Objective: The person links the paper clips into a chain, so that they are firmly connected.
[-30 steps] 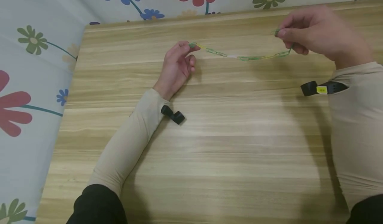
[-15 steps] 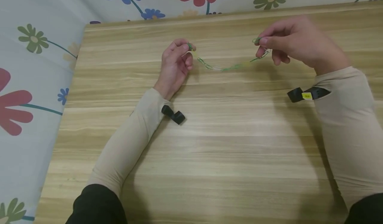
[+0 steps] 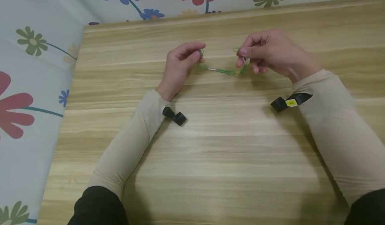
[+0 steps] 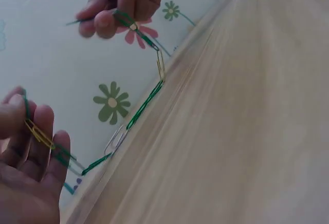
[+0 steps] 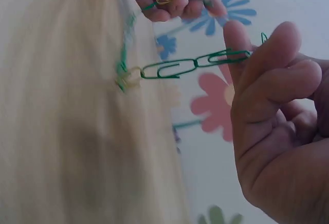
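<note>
A chain of linked paper clips (image 3: 222, 71), green with some yellow and white ones, sags between the two hands over the table. The left hand (image 3: 181, 64) pinches a green clip at one end between thumb and index finger. In the left wrist view a yellow paper clip (image 4: 38, 134) hangs across that hand's other fingers. At the other end, the right hand (image 3: 267, 52) pinches a green paper clip (image 3: 236, 49) whose loop sticks out past the fingertips. Two linked green paper clips (image 5: 169, 69) lead away from the right fingers in the right wrist view.
The wood-grain table (image 3: 210, 158) spreads under both arms. White cloth with printed flowers (image 3: 39, 84) borders it at the left and back. A black wrist camera (image 3: 174, 115) is on the left sleeve, another wrist camera (image 3: 290, 102) on the right.
The right hand has come left and toward the person, nearing the left hand. The chain, earlier stretched nearly straight, now sags in a short loop. The left hand has stayed almost in place.
</note>
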Motion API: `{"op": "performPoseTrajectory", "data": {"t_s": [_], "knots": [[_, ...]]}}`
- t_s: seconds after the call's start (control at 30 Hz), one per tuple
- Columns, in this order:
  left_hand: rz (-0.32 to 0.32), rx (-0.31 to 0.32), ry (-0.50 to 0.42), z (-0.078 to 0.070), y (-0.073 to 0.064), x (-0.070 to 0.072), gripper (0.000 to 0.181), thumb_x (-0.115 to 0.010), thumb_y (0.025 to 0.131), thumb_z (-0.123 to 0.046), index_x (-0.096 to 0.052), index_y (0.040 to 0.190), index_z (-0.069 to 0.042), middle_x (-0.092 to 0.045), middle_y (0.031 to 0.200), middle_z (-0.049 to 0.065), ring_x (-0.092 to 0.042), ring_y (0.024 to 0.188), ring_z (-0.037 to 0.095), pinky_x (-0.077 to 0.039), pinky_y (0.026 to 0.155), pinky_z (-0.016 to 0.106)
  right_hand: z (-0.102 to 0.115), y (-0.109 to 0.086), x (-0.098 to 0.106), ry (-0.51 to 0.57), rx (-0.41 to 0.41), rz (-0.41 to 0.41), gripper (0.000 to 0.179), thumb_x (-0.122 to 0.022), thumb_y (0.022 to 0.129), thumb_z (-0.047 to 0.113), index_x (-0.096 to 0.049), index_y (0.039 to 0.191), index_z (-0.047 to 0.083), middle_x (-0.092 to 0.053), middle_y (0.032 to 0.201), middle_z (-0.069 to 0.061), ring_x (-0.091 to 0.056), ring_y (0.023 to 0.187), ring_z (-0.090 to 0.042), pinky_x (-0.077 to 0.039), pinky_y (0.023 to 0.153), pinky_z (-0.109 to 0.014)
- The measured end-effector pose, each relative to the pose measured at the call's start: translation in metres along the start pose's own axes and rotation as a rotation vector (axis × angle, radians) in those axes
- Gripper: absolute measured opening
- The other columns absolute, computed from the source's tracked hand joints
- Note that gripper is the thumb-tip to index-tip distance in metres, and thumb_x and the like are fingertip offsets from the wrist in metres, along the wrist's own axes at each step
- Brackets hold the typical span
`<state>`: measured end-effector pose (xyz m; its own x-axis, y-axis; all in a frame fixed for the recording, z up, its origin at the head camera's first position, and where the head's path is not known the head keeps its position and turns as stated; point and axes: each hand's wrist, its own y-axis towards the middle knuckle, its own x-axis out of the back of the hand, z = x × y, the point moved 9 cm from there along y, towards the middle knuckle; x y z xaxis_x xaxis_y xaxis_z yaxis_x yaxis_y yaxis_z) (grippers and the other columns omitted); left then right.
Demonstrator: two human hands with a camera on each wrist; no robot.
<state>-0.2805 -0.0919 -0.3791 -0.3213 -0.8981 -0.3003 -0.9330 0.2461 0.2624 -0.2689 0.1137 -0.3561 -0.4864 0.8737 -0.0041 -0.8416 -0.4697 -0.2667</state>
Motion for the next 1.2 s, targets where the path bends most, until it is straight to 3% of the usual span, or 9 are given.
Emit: {"op": "performPoseTrajectory", "data": {"t_s": [0.13, 0.33, 0.53, 0.8, 1.03, 1.2], "knots": [[0.090, -0.075, 0.248, -0.002, -0.004, -0.018, 0.025, -0.060, 0.095, 0.012, -0.063, 0.120, 0.014, -0.062, 0.095, 0.014, -0.059, 0.088, 0.022, -0.052, 0.079, 0.031, -0.015, 0.008, -0.012, 0.144, -0.077, 0.011, 0.016, -0.067, 0.098, 0.008, -0.063, 0.086, -0.003, -0.072, 0.083, -0.016, -0.054, 0.046, -0.015, -0.040, 0.038, -0.022], [0.156, -0.053, 0.418, 0.002, -0.009, -0.036, 0.030, -0.061, 0.096, 0.010, -0.062, 0.126, 0.009, -0.063, 0.103, 0.015, -0.060, 0.101, 0.021, -0.048, 0.098, 0.035, -0.033, 0.017, -0.020, 0.165, -0.176, -0.038, 0.019, -0.065, 0.100, 0.011, -0.064, 0.089, -0.004, -0.073, 0.082, -0.015, -0.055, 0.045, -0.014, -0.046, 0.040, -0.022], [0.144, -0.065, 0.503, 0.000, -0.012, -0.043, 0.044, -0.064, 0.095, 0.008, -0.056, 0.138, 0.003, -0.067, 0.100, 0.014, -0.063, 0.098, 0.021, -0.046, 0.101, 0.032, -0.035, 0.016, -0.028, 0.046, -0.202, -0.038, 0.020, -0.060, 0.103, 0.013, -0.062, 0.098, -0.006, -0.073, 0.083, -0.014, -0.056, 0.047, -0.014, -0.047, 0.042, -0.023], [0.106, -0.050, 0.592, -0.004, -0.014, -0.046, 0.052, -0.066, 0.095, 0.006, -0.053, 0.144, -0.002, -0.072, 0.102, 0.011, -0.065, 0.099, 0.016, -0.047, 0.097, 0.028, -0.030, 0.012, -0.033, -0.088, -0.187, -0.075, 0.022, -0.062, 0.101, 0.014, -0.058, 0.096, -0.007, -0.072, 0.077, -0.013, -0.055, 0.045, -0.014, -0.048, 0.042, -0.024], [0.102, -0.109, 0.620, -0.011, -0.016, -0.050, 0.060, -0.065, 0.095, 0.006, -0.046, 0.151, -0.006, -0.072, 0.108, 0.011, -0.066, 0.097, 0.017, -0.049, 0.095, 0.028, -0.023, 0.012, -0.032, -0.055, -0.123, -0.100, 0.022, -0.061, 0.101, 0.014, -0.059, 0.091, -0.006, -0.070, 0.075, -0.013, -0.056, 0.045, -0.015, -0.047, 0.040, -0.025], [0.116, -0.138, 0.616, -0.015, -0.017, -0.055, 0.064, -0.063, 0.095, 0.009, -0.041, 0.153, -0.005, -0.065, 0.118, 0.019, -0.064, 0.093, 0.021, -0.051, 0.091, 0.029, -0.018, 0.011, -0.032, -0.036, -0.074, -0.108, 0.023, -0.062, 0.101, 0.015, -0.058, 0.090, -0.006, -0.069, 0.074, -0.014, -0.056, 0.045, -0.016, -0.047, 0.040, -0.025]]}}
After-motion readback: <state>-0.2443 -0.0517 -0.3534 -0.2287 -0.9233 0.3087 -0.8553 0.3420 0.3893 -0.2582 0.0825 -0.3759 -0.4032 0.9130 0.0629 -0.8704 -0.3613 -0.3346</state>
